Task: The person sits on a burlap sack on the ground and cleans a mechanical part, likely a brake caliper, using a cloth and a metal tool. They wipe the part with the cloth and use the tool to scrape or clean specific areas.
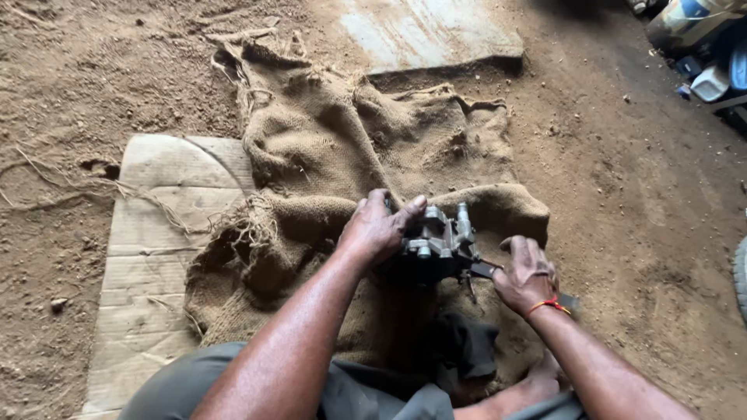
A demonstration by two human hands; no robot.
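Observation:
A grey metal engine part (438, 243), with small tubes and fittings on top, rests on a burlap sack (342, 148) spread over the dirt floor. My left hand (377, 229) clasps the part's left side, thumb over its top edge. My right hand (527, 274), with a red thread at the wrist, grips a dark flat tool (484, 269) whose tip meets the part's right lower side. A dark cloth (467, 346) lies on the sack just below the part.
A flattened piece of cardboard (148, 257) lies under the sack's left edge. A worn flat slab (432, 33) sits at the top. Containers and clutter (704, 47) crowd the top right corner. Loose dirt surrounds everything.

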